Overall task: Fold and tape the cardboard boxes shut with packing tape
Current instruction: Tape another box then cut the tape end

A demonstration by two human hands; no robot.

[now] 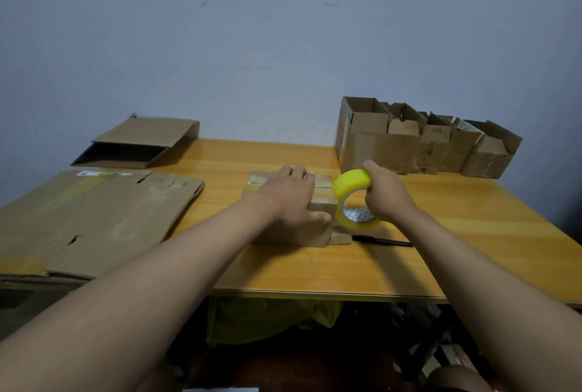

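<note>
A small cardboard box point(294, 232) with its flaps folded down sits in the middle of the orange wooden table point(315, 269). My left hand point(291, 195) lies flat on top of it, fingers spread forward and thumb along the right edge. Just to the right, my right hand point(385, 191) grips a yellow roll of packing tape point(348, 185), held upright against the box's right side. The hand hides part of the roll, so I cannot make out any pulled-out tape.
A black pen point(382, 241) lies on the table right of the box. Flattened cardboard sheets point(94, 218) cover the left side, with an open flat box point(135, 146) behind them. A row of several open small boxes point(425, 143) stands against the wall at back right.
</note>
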